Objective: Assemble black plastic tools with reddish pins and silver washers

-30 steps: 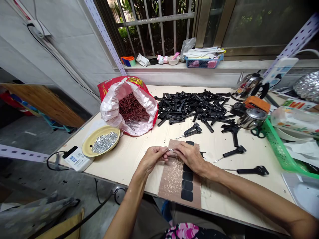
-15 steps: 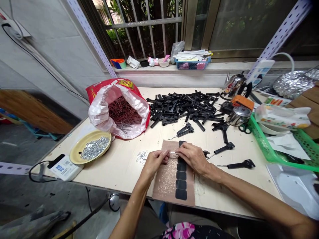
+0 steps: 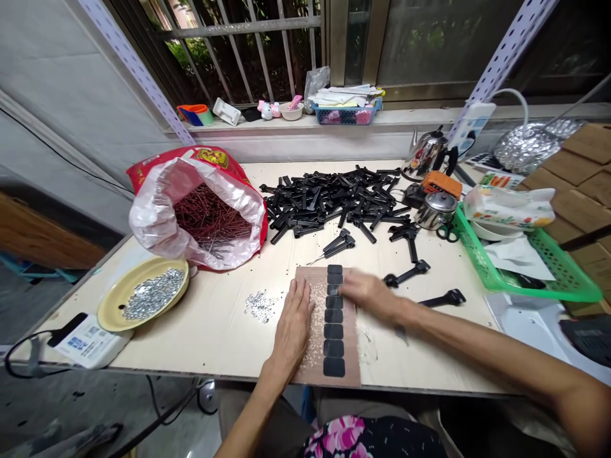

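Note:
A brown board [image 3: 351,372] lies at the table's near edge, with a column of black pads [image 3: 334,331] and pale specks on it. My left hand [image 3: 293,321] rests flat on the board's left part, fingers stretched out, holding nothing. My right hand [image 3: 366,294] is blurred at the board's right edge, beside the upper pads; whether it holds anything cannot be made out. A small heap of silver bits [image 3: 260,304] lies just left of the board. Black handles with metal pins [image 3: 408,275] lie to the right.
A big pile of black plastic handles [image 3: 334,197] fills the table's middle. An open bag of reddish nails [image 3: 205,219] and a yellow plate [image 3: 109,321] of silver bits are at the left. A green basket [image 3: 548,280], kettle [image 3: 427,152] and steel pot [image 3: 436,210] stand at the right.
The hands were pinching a small metal piece together at the board's top. They have come apart: the left now lies flat on the board, the right has shifted right. The camera has panned right.

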The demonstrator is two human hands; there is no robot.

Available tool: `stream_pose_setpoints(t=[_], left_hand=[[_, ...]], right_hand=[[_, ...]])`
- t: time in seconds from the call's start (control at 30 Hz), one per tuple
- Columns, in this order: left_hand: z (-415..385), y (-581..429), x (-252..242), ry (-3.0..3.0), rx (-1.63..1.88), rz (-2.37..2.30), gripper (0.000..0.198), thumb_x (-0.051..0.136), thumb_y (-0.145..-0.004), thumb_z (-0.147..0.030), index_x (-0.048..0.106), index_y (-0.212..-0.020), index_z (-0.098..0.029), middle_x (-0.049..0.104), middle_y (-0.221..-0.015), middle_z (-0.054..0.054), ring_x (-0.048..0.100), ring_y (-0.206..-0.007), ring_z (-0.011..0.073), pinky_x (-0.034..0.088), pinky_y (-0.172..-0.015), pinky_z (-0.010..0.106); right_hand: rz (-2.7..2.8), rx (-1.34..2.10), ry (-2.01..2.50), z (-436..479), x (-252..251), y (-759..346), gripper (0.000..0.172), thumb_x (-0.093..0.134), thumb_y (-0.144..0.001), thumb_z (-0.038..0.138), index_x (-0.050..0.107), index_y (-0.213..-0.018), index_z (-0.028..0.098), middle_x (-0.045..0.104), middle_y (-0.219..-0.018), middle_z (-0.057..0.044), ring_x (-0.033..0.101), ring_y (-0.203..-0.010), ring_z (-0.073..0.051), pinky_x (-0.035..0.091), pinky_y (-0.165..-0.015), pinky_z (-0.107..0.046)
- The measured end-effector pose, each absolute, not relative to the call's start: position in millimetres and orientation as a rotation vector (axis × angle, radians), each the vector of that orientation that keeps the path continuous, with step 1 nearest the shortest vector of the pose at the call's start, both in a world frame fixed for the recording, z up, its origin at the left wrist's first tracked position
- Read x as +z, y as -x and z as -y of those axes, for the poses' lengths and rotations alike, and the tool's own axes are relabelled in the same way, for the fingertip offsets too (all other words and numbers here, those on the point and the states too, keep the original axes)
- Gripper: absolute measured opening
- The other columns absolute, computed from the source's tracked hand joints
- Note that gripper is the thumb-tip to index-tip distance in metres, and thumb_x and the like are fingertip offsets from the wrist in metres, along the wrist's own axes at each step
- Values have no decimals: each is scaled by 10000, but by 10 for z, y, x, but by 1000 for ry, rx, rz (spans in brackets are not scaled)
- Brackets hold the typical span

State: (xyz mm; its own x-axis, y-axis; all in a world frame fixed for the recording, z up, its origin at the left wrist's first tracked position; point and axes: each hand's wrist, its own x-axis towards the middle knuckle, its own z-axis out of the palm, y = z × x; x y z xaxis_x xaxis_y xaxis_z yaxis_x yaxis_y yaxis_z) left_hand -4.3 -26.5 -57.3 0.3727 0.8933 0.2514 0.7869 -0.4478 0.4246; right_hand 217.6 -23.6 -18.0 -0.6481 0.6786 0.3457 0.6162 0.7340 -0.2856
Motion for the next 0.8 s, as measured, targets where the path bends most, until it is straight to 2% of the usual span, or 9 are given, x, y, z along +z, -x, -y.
stream_pose_setpoints(t=[0.07,0.2,0.33,0.43,0.53,0.6,0.8], left_hand=[[266,45,-565,-2390,654,-1498,458,317,-949,-262,352,-1383,-119,312,-1469,151,161,-1389,237,276,-1106,477],[276,47,-549,-2362,657,-1482,464,301,-953,-273,325,-1399,-146,294,-1482,133,133,-1395,229,271,-1108,483],[276,42,-543,-2337,661,-1481,462,304,-952,-284,339,-1393,-149,291,-1484,130,141,-1393,233,264,-1111,478],[274,34,-544,-2344,688,-1463,462,314,-949,-286,363,-1376,-117,308,-1472,152,154,-1390,245,261,-1111,472],[278,26,-540,-2353,709,-1462,459,314,-950,-293,361,-1376,-130,316,-1470,145,142,-1393,242,264,-1109,481],[281,22,-534,-2360,699,-1463,456,309,-953,-293,355,-1379,-137,317,-1471,140,138,-1394,234,264,-1110,480],[286,29,-522,-2344,688,-1473,464,301,-954,-289,346,-1387,-130,302,-1477,141,138,-1396,235,262,-1111,484]], right_hand=[[2443,228,1098,250,-154,-2177,305,313,-962,164,609,-897,127,573,-821,-72,505,-777,-168,459,-601,-290],[2632,320,808,253,-129,-2175,312,350,-955,151,619,-798,163,573,-712,-12,505,-672,-115,467,-556,-224],[2477,114,1138,160,-96,-2232,425,281,-968,212,633,-741,143,591,-713,-24,515,-651,-109,484,-502,-206],[2556,98,1023,213,-107,-2238,392,345,-958,234,645,-715,168,571,-656,-4,505,-640,-111,458,-470,-187],[2625,193,911,327,-133,-2203,277,415,-939,173,650,-793,169,572,-724,-19,504,-716,-129,444,-560,-216],[2622,269,908,369,-141,-2175,269,400,-942,151,639,-820,158,555,-748,-32,487,-742,-140,423,-600,-236],[2454,480,1013,348,-142,-2323,256,418,-952,251,644,-879,156,563,-801,-52,506,-784,-148,431,-653,-256]])
